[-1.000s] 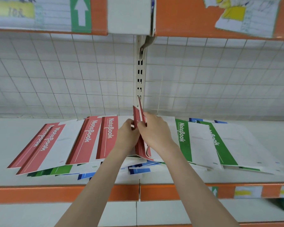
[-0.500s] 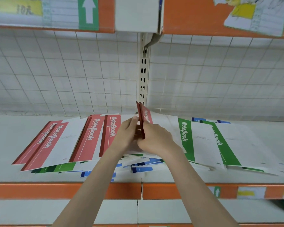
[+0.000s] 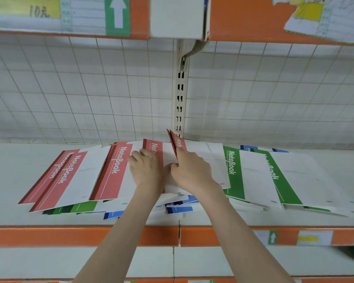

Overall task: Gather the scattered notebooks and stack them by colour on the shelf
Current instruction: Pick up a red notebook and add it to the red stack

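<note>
Notebooks with red, green or blue spines lie scattered on the white shelf (image 3: 12,180). My right hand (image 3: 190,172) grips two red notebooks (image 3: 178,142) that stand tilted on edge near the middle. My left hand (image 3: 146,168) lies with fingers over a flat red notebook (image 3: 154,149) just to the left. More red notebooks (image 3: 65,176) fan out at the left, and green notebooks (image 3: 233,174) lie at the right. Blue notebooks (image 3: 179,209) peek out from under the pile at the front.
A white wire-grid back panel (image 3: 90,99) with a slotted upright post (image 3: 179,99) closes the rear. The orange upper shelf edge (image 3: 243,19) with price labels hangs overhead. The orange front rail (image 3: 70,234) runs along the shelf's front edge.
My left hand has let go of the upright red notebooks and moved left onto the flat red notebook. My right hand still holds the tilted pair.
</note>
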